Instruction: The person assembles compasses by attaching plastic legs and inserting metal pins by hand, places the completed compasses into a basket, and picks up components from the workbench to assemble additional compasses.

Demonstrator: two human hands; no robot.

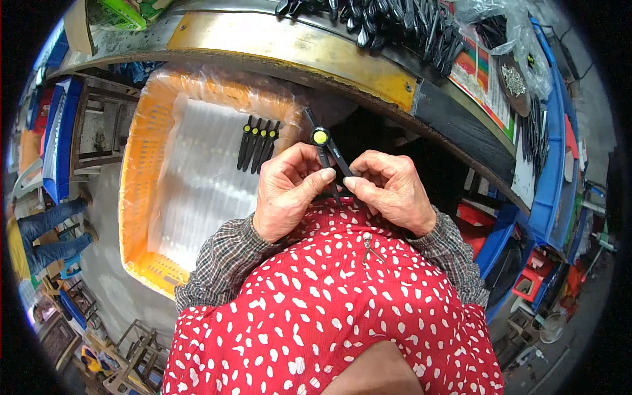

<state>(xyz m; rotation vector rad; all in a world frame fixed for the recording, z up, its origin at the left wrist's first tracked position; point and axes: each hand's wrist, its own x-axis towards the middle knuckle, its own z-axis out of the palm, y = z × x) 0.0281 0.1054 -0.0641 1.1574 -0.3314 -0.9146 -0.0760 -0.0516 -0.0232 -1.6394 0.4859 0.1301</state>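
A black drawing compass (320,137) with a round yellow-green disc at its hinge is held up in front of my red-and-white apron, its two legs slightly spread. My left hand (287,189) pinches the left leg between thumb and fingers. With thumb and forefinger, my right hand (396,189) grips the other leg near its lower end. Left of my hands stands an orange plastic crate (133,172) lined with clear film. Inside it, a row of several similar closed compasses (258,145) lies on a white translucent sheet (197,191), with faint further rows showing through beneath.
A worn worktable with a metal edge strip (289,49) curves across ahead of me. On it lie a heap of black parts (395,26) and a dish of small metal pieces (512,78). Blue bins (556,164) line the right. A person's jeans-clad legs (52,227) show at far left.
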